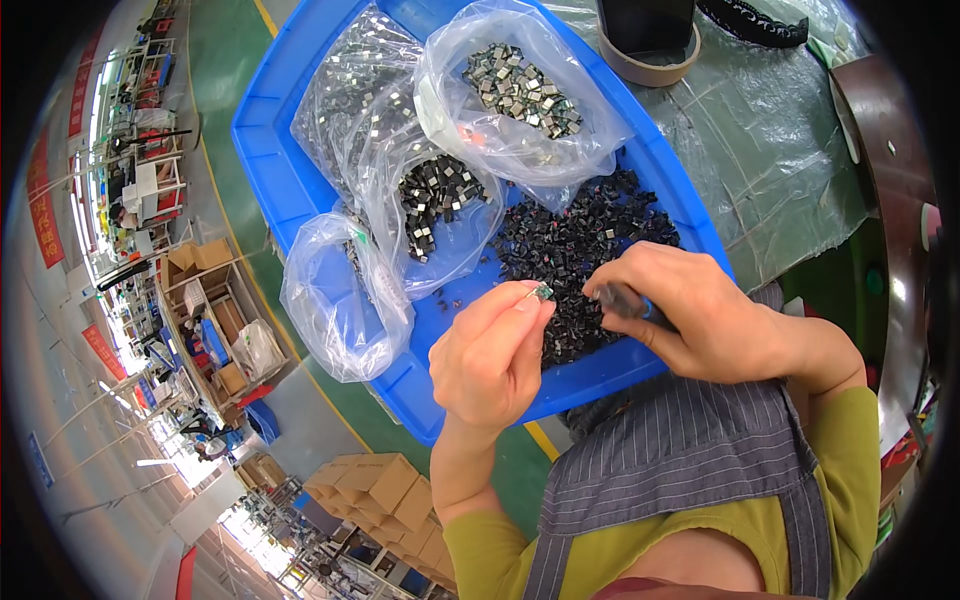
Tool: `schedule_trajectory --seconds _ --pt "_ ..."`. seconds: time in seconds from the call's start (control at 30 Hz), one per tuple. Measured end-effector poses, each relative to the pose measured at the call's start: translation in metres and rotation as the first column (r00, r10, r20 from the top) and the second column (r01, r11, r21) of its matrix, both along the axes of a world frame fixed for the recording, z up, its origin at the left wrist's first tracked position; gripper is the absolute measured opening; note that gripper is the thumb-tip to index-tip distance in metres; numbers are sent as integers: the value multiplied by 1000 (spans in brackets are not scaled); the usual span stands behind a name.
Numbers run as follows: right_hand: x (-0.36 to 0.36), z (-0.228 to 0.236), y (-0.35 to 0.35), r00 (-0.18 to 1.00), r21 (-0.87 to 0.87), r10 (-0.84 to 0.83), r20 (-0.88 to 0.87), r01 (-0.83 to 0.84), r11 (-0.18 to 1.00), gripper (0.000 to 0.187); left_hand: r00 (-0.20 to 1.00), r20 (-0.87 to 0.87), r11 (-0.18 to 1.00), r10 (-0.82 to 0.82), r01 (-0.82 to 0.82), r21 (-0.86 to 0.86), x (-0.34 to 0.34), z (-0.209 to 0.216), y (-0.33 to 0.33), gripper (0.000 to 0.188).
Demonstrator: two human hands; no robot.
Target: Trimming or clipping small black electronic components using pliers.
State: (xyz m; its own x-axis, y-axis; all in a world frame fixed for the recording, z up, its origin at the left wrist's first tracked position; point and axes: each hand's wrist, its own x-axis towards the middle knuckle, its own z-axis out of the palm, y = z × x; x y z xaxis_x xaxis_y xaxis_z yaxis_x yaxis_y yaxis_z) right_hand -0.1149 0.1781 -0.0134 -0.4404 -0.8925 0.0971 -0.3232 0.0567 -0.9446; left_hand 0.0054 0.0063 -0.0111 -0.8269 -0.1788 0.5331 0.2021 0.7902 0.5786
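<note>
My left hand (490, 350) is closed in a pinch over the near part of the blue tub. Between its thumb and fingertips is a small green and silvery electronic part (544, 291). To its right, my right hand (690, 310) wraps round a dark, thick-handled tool (628, 301) with a bit of blue on it; its working end is hard to make out. The two hands are a short way apart. Beneath them, a heap of small black pieces (570, 235) lies loose in the blue tub (700, 195).
In the tub stand clear plastic bags: one with silvery square parts (520, 90), one with black and silvery parts (437, 195), and a crumpled bag (345, 310) at the left. A tape roll (650, 68) holding a dark container sits on the plastic-covered table (760, 150). Cartons (385, 495) stand lower left.
</note>
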Motion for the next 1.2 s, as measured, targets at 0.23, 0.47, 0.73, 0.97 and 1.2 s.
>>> schedule_trajectory --seconds 0.23,0.47,0.73,0.97,1.2 --pt "11 -8 10 935 -58 -53 -352 35 998 45 999 -51 1000 -15 14 -12 -6 -5 -1 31" --pt "10 -11 13 966 -143 -20 -259 -18 990 37 992 -103 989 -68 53 -142 -20 4 2 34" --pt "4 -11 15 980 -177 6 -200 -42 983 38 999 12 999 -42 42 14 -14 14 12 33" --pt "0 -9 15 982 -169 38 -183 -70 983 38 999 5 998 -48 47 32 -14 13 13 33" --pt "-1 -7 12 982 -155 56 -178 -85 984 39 1000 0 999 -16 16 -39 -27 15 6 29"
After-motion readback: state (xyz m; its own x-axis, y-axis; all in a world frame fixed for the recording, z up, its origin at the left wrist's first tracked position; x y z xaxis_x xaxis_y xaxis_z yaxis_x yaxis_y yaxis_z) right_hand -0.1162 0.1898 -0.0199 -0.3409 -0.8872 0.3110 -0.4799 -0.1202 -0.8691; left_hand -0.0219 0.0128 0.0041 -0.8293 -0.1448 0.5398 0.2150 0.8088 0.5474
